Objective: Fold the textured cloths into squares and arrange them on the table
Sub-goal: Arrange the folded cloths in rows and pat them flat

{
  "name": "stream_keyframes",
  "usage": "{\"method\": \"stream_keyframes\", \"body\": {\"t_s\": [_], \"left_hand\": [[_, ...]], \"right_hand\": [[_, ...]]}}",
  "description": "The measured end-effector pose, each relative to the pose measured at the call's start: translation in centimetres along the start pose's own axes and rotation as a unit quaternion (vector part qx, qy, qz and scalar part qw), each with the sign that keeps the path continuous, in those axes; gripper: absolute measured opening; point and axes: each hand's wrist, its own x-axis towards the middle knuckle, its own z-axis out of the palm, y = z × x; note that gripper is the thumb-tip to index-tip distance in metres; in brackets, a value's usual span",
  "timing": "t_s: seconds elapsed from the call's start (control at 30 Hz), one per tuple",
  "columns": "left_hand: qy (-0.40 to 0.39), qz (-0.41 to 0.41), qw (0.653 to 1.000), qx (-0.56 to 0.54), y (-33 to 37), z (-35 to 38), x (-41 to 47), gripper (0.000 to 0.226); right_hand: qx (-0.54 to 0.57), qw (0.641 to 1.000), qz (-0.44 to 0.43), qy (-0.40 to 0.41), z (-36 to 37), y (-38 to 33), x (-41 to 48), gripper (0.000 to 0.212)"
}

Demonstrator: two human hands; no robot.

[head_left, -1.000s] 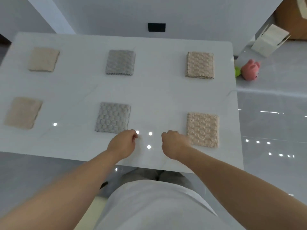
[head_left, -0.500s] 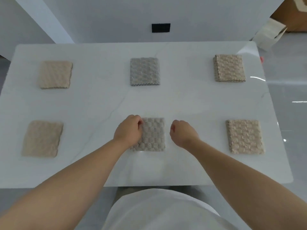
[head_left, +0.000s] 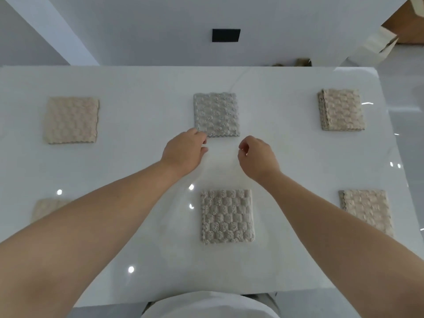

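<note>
Right now your left hand (head_left: 183, 152) sits at the near left corner of the far grey cloth (head_left: 216, 114), curled fingertips meeting that corner. From this angle it cannot be told whether they pinch the fabric or only touch it. Your right hand (head_left: 258, 157) hovers just short of the same cloth's near edge, fingers loosely curled, holding nothing and apart from the fabric. That cloth lies folded flat, mid far row, on the white table (head_left: 142, 88). The near grey cloth (head_left: 227, 216) lies folded between your forearms. Beige folded cloths lie at far left (head_left: 72, 120), far right (head_left: 340, 110) and near right (head_left: 364, 210); another (head_left: 46, 206) shows partly beneath your left forearm.
</note>
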Motion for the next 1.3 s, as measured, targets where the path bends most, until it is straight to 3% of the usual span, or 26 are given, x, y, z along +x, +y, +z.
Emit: {"method": "stream_keyframes", "body": {"t_s": [0.1, 0.23, 0.37, 0.47, 0.57, 0.63, 0.73, 0.83, 0.93, 1.1, 1.17, 1.3], "left_hand": [[-0.004, 0.028, 0.999, 0.019, -1.0, 0.3, 2.2, 0.017], [-0.006, 0.08, 0.996, 0.046, -1.4, 0.4, 5.4, 0.013], [-0.073, 0.092, 0.987, 0.11, -1.7, 1.2, 7.9, 0.036], [-0.088, 0.118, 0.978, 0.149, -2.5, 2.1, 8.5, 0.034], [-0.053, 0.218, 0.948, 0.226, -3.6, 2.2, 8.8, 0.015], [-0.04, 0.292, 0.917, 0.268, -4.6, 2.2, 9.4, 0.016], [-0.034, 0.325, 0.905, 0.273, -5.5, 2.2, 10.1, 0.014], [-0.03, 0.289, 0.934, 0.209, -5.8, 2.9, 9.3, 0.007], [-0.004, 0.198, 0.978, 0.072, -5.6, 2.4, 8.4, 0.041], [0.127, -0.008, 0.988, -0.084, -4.5, -0.5, 12.1, 0.028], [0.083, -0.097, 0.987, -0.097, -4.5, -0.9, 14.2, 0.034], [0.004, -0.097, 0.995, -0.014, -5.0, -0.1, 16.5, 0.031]], "right_hand": [[-0.017, 1.0, -0.01, -0.004, 0.2, -0.4, 3.3, 0.023], [-0.126, 0.98, -0.152, -0.009, 0.7, -1.5, 6.5, 0.027], [-0.217, 0.951, -0.21, -0.071, 1.2, -1.6, 9.1, 0.033], [-0.236, 0.941, -0.233, -0.071, 1.3, -1.5, 10.1, 0.026], [-0.261, 0.92, -0.279, -0.084, 1.0, -1.3, 10.5, 0.023], [-0.268, 0.904, -0.318, -0.1, 0.5, -0.9, 10.7, 0.025], [-0.267, 0.899, -0.331, -0.104, 0.2, -0.3, 11.1, 0.022], [-0.269, 0.905, -0.3, -0.135, 0.0, -1.0, 11.3, 0.026], [-0.226, 0.922, -0.275, -0.153, -1.3, -1.7, 11.8, 0.023], [-0.094, 0.983, -0.158, -0.022, -3.1, -2.8, 15.5, 0.027], [-0.092, 0.992, -0.086, -0.029, -2.6, -3.6, 17.1, 0.033], [-0.119, 0.99, -0.032, -0.066, -0.9, -4.2, 18.5, 0.03]]}}
